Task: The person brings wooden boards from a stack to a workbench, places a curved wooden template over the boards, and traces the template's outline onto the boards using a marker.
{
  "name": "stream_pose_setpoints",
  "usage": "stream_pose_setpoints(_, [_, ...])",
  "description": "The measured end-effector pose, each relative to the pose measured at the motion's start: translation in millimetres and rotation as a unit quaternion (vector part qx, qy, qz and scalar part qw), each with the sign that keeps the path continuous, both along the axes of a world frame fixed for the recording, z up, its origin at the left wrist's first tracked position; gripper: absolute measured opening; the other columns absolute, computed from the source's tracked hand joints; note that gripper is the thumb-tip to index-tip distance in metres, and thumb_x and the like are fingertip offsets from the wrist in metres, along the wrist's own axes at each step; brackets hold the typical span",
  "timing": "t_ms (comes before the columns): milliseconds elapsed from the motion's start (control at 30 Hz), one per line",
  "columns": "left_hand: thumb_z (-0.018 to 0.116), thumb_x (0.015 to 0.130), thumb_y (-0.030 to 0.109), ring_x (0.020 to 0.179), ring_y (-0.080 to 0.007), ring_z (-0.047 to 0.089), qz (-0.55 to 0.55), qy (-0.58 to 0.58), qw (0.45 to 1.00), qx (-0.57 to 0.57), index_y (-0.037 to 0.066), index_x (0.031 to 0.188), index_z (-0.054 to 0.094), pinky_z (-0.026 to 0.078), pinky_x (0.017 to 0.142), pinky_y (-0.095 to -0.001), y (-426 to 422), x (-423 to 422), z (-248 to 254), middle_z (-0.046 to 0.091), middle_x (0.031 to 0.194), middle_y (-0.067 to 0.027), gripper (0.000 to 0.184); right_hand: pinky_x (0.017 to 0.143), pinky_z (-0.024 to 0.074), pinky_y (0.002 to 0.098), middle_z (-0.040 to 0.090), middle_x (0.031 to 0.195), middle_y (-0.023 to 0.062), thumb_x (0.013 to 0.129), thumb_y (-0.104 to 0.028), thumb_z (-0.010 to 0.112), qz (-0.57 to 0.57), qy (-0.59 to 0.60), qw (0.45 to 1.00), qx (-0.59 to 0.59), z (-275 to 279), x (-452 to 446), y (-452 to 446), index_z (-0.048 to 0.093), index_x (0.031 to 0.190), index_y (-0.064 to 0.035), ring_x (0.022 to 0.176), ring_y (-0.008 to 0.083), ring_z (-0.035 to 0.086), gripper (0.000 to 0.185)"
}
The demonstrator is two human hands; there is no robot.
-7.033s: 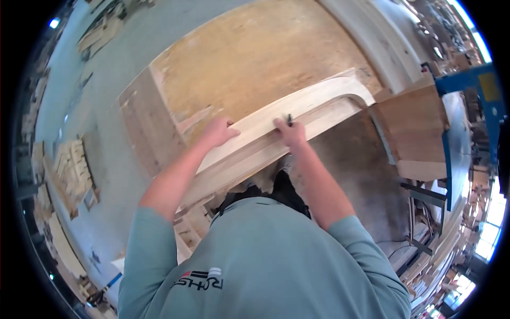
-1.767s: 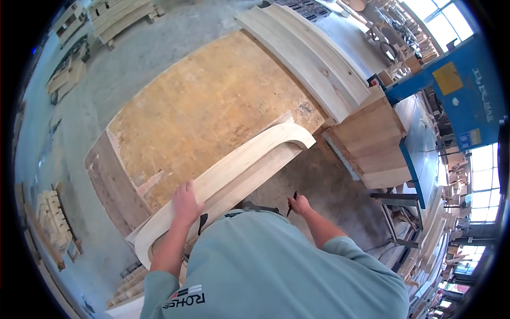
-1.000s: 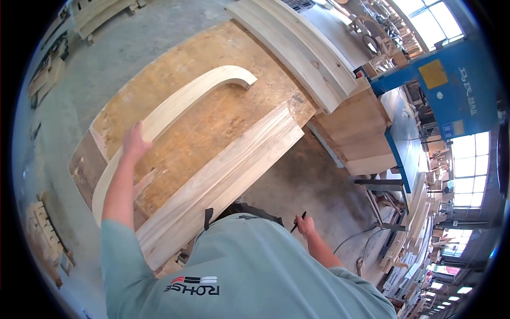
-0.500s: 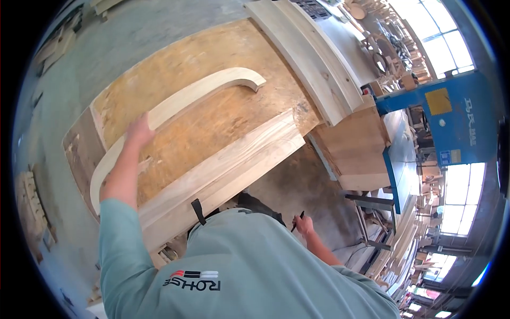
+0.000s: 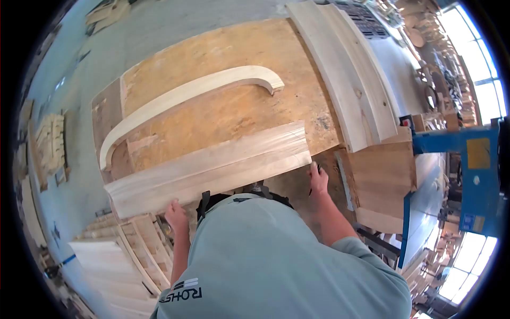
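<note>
The curved piece lay set aside on the bench, apart from the board along the near side. My right hand held a dark pen at the board's corner; my left hand met its near edge, grip unclear. Any finished marking I couldn't confirm.

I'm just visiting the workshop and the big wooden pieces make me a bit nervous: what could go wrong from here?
The straight board lies along the near edge of the table, so it might slip off if pulled too far. The right hand holds what looks like a black pen close to the board's end, so a stray mark is possible. The curved wooden piece has its left end near the table's left edge; a bump could perhaps knock it off.
</note>
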State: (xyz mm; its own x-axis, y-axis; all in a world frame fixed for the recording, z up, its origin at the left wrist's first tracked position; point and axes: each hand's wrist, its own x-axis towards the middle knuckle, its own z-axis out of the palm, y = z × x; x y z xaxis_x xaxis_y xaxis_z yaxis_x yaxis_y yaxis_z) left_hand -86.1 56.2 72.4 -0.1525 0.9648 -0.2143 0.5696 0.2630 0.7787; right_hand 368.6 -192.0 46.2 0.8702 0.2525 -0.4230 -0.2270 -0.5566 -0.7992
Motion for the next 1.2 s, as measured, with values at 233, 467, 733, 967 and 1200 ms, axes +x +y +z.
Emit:
stream_pose_setpoints(233, [0.063,0.095,0.034,0.047,-0.0093,0.044,0.227,-0.110,0.950,-0.182,0.007,0.078,0.061,0.032,0.042,-0.0257,-16,14,8,0.054,0.061,-0.0007,0.032,0.066,0.0450,0.0253,0.063,0.076,0.0002,0.089,-0.034,0.072,0.130,0.054,0.990,0.014,-2,42,14,0.067,0.088,0.0016,0.070,0.0087,0.053,0.036])
stream_pose_setpoints(467, [0.067,0.093,0.035,0.056,-0.0109,0.052,0.288,-0.247,0.900,-0.215,0.006,0.085,0.064,0.035,0.041,-0.0247,-9,20,-10,0.060,0.072,-0.0025,0.031,0.044,0.0340,0.0241,0.063,0.076,0.0022,0.093,-0.038,0.066,0.139,0.062,0.984,0.089,-18,43,11,0.064,0.097,-0.0016,0.051,0.0060,0.044,0.036])
stream_pose_setpoints(733, [0.065,0.094,0.037,0.055,-0.0109,0.053,0.242,-0.181,0.928,-0.217,0.007,0.082,0.063,0.039,0.043,-0.0243,-7,13,-25,0.059,0.068,-0.0016,0.032,0.075,0.0475,0.0265,0.066,0.090,0.0053,0.096,-0.031,0.064,0.162,0.097,0.978,0.089,-28,53,8,0.064,0.101,0.0076,0.081,0.0115,0.058,0.039])
stream_pose_setpoints(967, [0.069,0.090,0.036,0.044,-0.0148,0.051,0.237,-0.176,0.944,-0.145,0.001,0.076,0.065,0.039,0.040,-0.0301,-9,19,-22,0.058,0.061,-0.0046,0.038,0.060,0.0452,0.0291,0.061,0.069,0.0034,0.094,-0.030,0.064,0.229,-0.010,0.973,0.002,-6,53,18,0.064,0.080,0.0037,0.066,0.0109,0.055,0.036])
stream_pose_setpoints(1200, [0.071,0.086,0.037,0.045,-0.0161,0.052,0.239,-0.155,0.940,-0.190,0.001,0.071,0.065,0.039,0.042,-0.0320,-2,12,-33,0.060,0.060,-0.0054,0.040,0.055,0.0450,0.0327,0.063,0.066,0.0062,0.093,-0.033,0.065,0.263,-0.099,0.960,0.003,-29,63,13,0.065,0.081,0.0065,0.059,0.0135,0.055,0.042])
